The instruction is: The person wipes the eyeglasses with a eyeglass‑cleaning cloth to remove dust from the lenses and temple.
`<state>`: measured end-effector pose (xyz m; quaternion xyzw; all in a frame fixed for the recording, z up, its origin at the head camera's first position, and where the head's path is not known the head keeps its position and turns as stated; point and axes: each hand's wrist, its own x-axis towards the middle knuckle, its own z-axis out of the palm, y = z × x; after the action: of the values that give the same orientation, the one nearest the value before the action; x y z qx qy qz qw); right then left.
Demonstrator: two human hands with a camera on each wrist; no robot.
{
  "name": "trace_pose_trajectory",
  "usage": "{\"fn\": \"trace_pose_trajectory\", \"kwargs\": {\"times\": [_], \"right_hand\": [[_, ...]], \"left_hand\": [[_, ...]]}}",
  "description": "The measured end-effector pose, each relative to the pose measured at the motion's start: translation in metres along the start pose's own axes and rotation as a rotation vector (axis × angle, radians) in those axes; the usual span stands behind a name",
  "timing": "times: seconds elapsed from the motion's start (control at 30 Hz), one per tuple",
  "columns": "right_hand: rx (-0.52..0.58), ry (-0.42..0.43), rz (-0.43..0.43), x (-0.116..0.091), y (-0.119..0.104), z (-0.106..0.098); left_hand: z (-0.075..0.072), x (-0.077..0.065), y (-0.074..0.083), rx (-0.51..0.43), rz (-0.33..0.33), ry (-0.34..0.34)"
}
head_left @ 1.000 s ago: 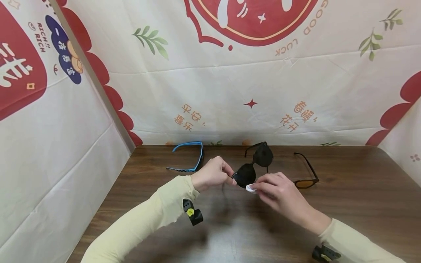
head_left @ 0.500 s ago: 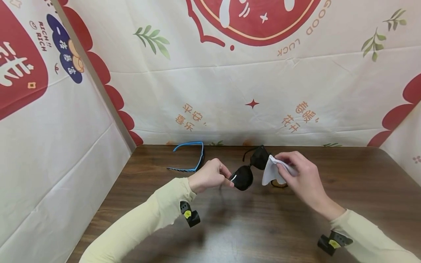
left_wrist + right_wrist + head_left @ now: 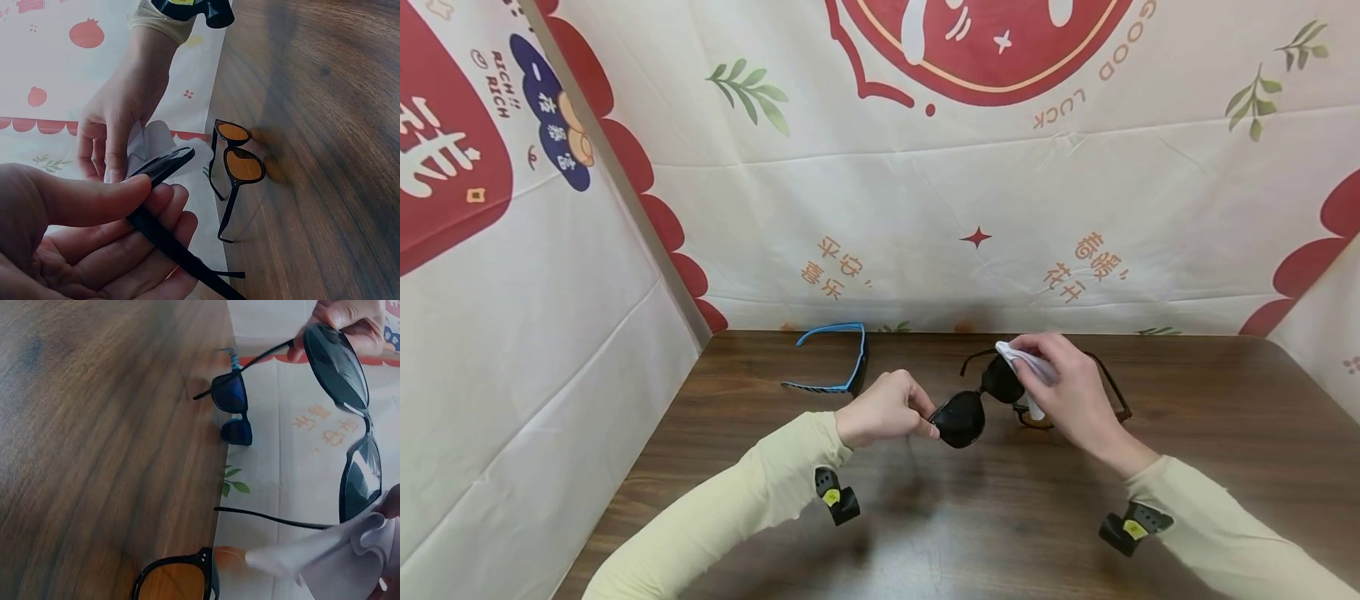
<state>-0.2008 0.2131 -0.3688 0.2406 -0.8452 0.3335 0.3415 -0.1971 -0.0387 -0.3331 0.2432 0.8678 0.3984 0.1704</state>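
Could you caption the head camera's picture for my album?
The left hand holds black sunglasses while the right hand holds a white cloth at one lens.

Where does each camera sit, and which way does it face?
Head: on the head, facing forward and down over the table; left hand, right hand and both sleeves show.
Left wrist: on that wrist, looking past the left hand to the right hand.
Right wrist: on that wrist, facing across the sunglasses to the left hand; right hand partly shows.
Both wrist views share the sunglasses, white cloth and orange-lensed glasses.
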Motion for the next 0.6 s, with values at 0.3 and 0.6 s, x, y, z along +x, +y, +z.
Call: {"fn": "trace_pose_trajectory", "kwargs": {"times": [0.3,0.6], "right_hand": [[0.041,-0.12,-0.252,-0.006,-0.009,0.009],[-0.074,-0.128,-0.358,-0.019,-0.004,0.001]], "left_hand": [[-0.005,-0.002,-0.005,-0.012,-0.022,0.041],[-0.014,-0.008,-0.007,-0.048,-0.011,0.034]]}}
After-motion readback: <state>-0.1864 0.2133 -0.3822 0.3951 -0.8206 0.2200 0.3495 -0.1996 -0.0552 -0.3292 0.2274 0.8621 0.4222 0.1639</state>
